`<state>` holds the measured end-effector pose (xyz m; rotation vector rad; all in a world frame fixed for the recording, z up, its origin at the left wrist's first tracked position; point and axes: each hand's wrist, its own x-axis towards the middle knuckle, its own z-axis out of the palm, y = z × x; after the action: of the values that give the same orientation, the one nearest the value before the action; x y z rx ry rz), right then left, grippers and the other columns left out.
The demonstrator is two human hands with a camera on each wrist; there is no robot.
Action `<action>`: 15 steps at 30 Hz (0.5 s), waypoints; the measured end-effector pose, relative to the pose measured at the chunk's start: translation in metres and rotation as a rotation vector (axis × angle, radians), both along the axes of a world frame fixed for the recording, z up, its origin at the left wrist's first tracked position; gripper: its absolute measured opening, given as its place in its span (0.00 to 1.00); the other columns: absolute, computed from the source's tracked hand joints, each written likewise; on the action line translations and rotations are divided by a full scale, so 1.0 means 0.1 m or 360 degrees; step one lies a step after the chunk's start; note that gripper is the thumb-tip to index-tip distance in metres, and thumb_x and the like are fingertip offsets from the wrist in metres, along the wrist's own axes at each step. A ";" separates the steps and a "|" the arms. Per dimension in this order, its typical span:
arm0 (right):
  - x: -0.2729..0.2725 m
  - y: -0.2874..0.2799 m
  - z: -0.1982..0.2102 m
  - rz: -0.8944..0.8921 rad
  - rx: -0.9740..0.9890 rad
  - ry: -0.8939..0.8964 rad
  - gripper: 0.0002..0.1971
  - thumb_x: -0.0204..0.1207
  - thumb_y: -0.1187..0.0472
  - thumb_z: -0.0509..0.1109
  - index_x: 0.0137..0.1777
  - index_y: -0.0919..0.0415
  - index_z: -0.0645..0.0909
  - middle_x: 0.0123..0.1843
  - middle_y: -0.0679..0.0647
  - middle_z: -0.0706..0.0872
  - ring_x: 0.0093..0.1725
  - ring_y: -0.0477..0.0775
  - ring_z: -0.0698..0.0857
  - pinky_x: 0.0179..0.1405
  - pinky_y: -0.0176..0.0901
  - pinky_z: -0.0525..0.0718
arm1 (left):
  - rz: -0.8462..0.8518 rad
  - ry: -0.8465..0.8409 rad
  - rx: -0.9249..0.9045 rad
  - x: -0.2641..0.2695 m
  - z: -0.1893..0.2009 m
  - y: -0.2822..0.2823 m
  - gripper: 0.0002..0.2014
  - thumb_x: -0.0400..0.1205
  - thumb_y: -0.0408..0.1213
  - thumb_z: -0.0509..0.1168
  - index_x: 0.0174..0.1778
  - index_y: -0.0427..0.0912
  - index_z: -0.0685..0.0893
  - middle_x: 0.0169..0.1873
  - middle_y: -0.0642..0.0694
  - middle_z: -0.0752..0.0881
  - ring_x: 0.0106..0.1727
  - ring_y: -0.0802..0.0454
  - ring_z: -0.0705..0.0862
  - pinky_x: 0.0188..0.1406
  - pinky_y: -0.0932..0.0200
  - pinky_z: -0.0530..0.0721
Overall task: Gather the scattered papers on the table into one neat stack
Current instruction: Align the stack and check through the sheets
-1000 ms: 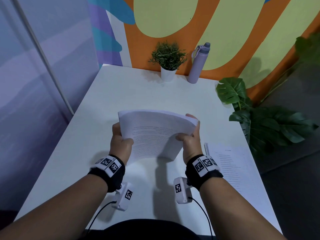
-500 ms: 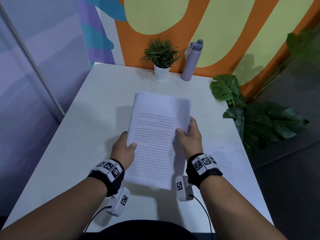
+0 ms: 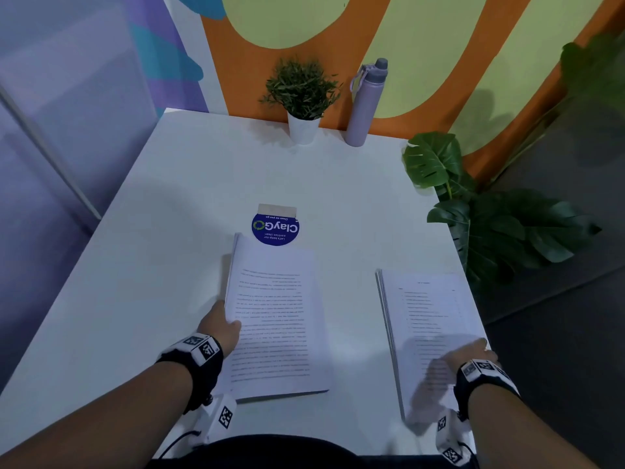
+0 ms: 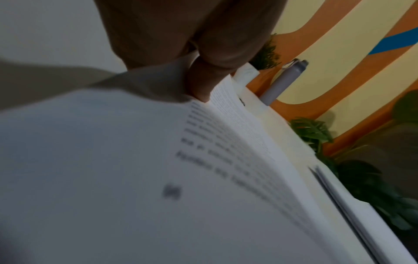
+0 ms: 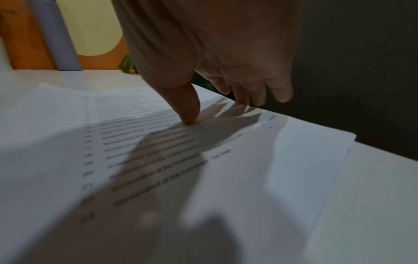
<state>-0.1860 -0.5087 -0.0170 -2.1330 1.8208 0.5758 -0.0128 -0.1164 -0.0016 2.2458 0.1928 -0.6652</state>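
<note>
A thick stack of printed papers (image 3: 274, 316) lies flat in the middle of the white table (image 3: 162, 265). My left hand (image 3: 221, 324) grips its left edge, thumb (image 4: 199, 85) on the top sheet (image 4: 135, 160). A second, thinner pile of papers (image 3: 429, 316) lies along the table's right edge, its sheets slightly fanned. My right hand (image 3: 470, 350) is over its near right part. The thumb (image 5: 187, 110) touches the top sheet (image 5: 158, 160), and the fingers (image 5: 244, 96) hang past the sheet's right edge, holding nothing.
A round blue sticker (image 3: 275, 228) lies on the table just beyond the middle stack. A small potted plant (image 3: 302, 96) and a purple bottle (image 3: 365, 103) stand at the far edge by the wall. Large green leaves (image 3: 490, 225) stand beside the table's right side.
The stack that both hands held upright has been laid flat on the table. My right hand let go of it and moved right onto the second pile. The left hand stays on the stack's edge.
</note>
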 end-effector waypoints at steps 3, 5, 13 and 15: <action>0.06 0.00 0.02 0.0004 0.0042 0.0005 0.39 0.70 0.55 0.70 0.77 0.64 0.58 0.74 0.68 0.63 0.72 0.71 0.69 0.69 0.62 0.74 | 0.0021 0.0006 0.0065 0.02 -0.07 0.08 0.21 0.80 0.31 0.59 0.70 0.38 0.72 0.63 0.35 0.82 0.60 0.37 0.82 0.57 0.53 0.77; 0.15 0.07 0.06 0.0054 0.0025 -0.0013 0.35 0.69 0.54 0.72 0.73 0.65 0.64 0.71 0.67 0.67 0.70 0.70 0.71 0.67 0.59 0.74 | 0.0043 -0.0006 0.0102 0.05 -0.09 0.14 0.21 0.79 0.31 0.59 0.70 0.38 0.73 0.62 0.34 0.83 0.57 0.37 0.83 0.53 0.55 0.76; 0.66 0.70 0.11 0.0204 0.0243 -0.0701 0.14 0.78 0.68 0.60 0.63 0.71 0.73 0.65 0.72 0.79 0.61 0.69 0.81 0.55 0.51 0.79 | 0.0089 0.0025 0.0208 0.14 -0.09 0.45 0.16 0.78 0.34 0.63 0.62 0.35 0.77 0.53 0.35 0.84 0.43 0.44 0.79 0.44 0.57 0.75; 0.84 0.86 0.31 0.0356 0.0216 -0.0928 0.07 0.78 0.68 0.58 0.53 0.66 0.73 0.55 0.71 0.83 0.48 0.66 0.82 0.46 0.49 0.79 | 0.0114 0.0040 0.0226 0.15 -0.09 0.51 0.17 0.78 0.35 0.64 0.62 0.34 0.76 0.53 0.35 0.84 0.42 0.44 0.78 0.43 0.57 0.75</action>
<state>-0.1024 -0.4226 0.0143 -2.1285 1.2072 0.0911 0.0025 -0.0651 -0.0110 2.3544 0.3408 -0.6599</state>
